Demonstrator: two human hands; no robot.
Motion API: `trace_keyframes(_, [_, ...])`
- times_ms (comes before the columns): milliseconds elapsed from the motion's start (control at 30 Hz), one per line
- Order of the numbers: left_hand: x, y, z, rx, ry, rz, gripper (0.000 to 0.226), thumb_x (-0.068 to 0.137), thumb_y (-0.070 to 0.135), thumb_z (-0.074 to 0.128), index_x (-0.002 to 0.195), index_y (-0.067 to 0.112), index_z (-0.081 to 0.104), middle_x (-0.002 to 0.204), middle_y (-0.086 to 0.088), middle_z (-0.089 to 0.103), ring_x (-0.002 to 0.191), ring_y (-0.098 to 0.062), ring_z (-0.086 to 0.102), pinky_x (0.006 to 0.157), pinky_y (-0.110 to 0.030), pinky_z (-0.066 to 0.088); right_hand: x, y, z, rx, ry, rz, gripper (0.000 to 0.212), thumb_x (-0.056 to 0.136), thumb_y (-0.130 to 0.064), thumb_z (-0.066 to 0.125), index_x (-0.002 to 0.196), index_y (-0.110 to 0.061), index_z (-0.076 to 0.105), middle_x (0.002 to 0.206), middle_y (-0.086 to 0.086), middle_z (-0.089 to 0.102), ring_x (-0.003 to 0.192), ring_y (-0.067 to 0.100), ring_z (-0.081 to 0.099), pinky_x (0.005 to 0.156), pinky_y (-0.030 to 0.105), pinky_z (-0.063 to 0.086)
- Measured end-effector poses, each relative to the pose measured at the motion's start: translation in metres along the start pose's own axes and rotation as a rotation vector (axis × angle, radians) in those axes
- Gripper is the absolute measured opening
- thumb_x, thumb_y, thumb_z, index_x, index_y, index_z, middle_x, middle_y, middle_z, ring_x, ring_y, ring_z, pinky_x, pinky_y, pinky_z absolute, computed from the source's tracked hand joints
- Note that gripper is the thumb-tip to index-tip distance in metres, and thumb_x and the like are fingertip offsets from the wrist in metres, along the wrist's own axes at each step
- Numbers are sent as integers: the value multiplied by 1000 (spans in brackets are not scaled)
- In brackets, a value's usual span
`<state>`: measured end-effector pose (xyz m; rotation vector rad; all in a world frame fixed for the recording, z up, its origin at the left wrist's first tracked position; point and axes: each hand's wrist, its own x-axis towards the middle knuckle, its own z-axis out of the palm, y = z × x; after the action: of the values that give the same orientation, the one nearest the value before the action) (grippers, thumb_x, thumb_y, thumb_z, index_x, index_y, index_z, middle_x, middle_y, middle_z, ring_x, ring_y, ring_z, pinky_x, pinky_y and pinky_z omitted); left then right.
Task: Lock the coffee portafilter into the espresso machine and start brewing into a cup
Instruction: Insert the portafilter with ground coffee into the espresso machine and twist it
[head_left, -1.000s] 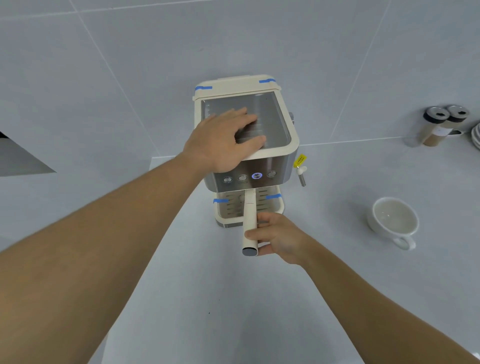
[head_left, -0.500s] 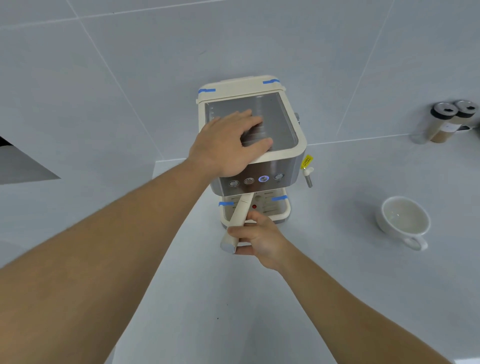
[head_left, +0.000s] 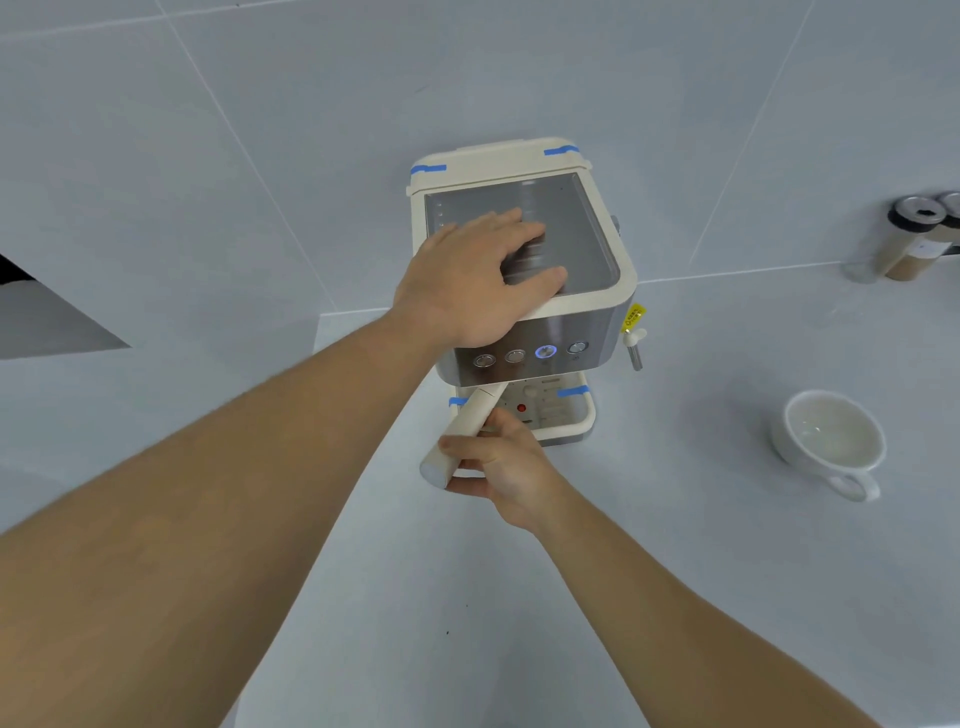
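I am bracing the light espresso machine with my flat, open left hand while my right hand, closed around the rigid portafilter handle near its free end, is levering it under the brew head.

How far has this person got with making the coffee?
Done: the portafilter handle reaches in under the espresso machine; one front button glows blue. In hand: the right hand grips the handle, which points off to the left, while the left hand lies flat on the machine's top. Left: the cup stands empty, off to the right, not under the spout, and no coffee is flowing.
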<state>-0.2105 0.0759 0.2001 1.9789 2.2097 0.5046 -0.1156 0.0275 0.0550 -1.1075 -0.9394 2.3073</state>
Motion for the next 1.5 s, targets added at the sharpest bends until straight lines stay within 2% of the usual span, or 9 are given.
trace_keyframes(300, [1,-1,1,1,-7,4,60,89,61,48,143,35,44,158,7,33,146,-13,26,117,-36,17,11,8,19,90,40,-37,41,76,4,77,108,-13,57,97,7,63,79,25,69,64,39,61])
trace_keyframes(467, [2,-2,2,12,5,14,60,89,61,48,142,34,45,157,9,35,144,-11,29,116,-35,18,10,11,23,101,34,-39,44,77,3,77,114,-9,56,97,8,63,79,23,69,64,38,61])
trace_keyframes(600, [2,-3,3,15,-2,8,60,89,61,46,142,35,44,157,9,34,144,-12,28,117,-36,17,9,13,18,98,34,-55,38,78,3,75,105,-17,58,99,8,64,81,23,69,63,38,60])
trace_keyframes(700, [5,-6,5,19,6,28,62,86,65,44,140,35,46,152,10,42,140,-13,35,116,-40,24,10,9,18,108,44,-66,41,79,3,75,112,-14,57,100,7,65,82,23,69,63,37,61])
trace_keyframes(833, [5,-7,6,14,6,20,62,87,64,45,141,35,46,154,10,40,142,-13,33,117,-40,23,12,6,24,127,66,-76,51,78,4,75,121,-10,53,97,6,66,85,24,69,63,37,61])
trace_keyframes(1100, [3,-5,5,14,4,11,61,88,63,46,143,36,43,158,10,33,144,-11,28,117,-36,17,11,17,15,159,92,-93,56,76,7,76,123,-12,53,97,7,66,92,24,67,62,38,62])
trace_keyframes(1333, [5,-7,5,25,1,28,62,88,63,45,143,35,43,157,10,35,144,-12,30,118,-39,20,17,14,23,136,79,-73,54,73,6,78,118,-14,53,104,11,64,90,27,69,64,38,62])
trace_keyframes(1433, [7,-9,2,58,-40,53,60,91,60,42,145,35,39,159,8,30,146,-12,25,117,-37,15,21,12,31,154,77,-63,57,72,4,79,120,-12,52,116,18,63,90,28,70,63,38,62])
trace_keyframes(1500, [10,-16,-1,69,-88,96,58,93,58,40,147,36,37,160,9,29,146,-12,24,116,-35,14,23,10,34,178,76,-67,56,73,5,79,120,-12,52,113,16,63,89,28,70,63,39,62])
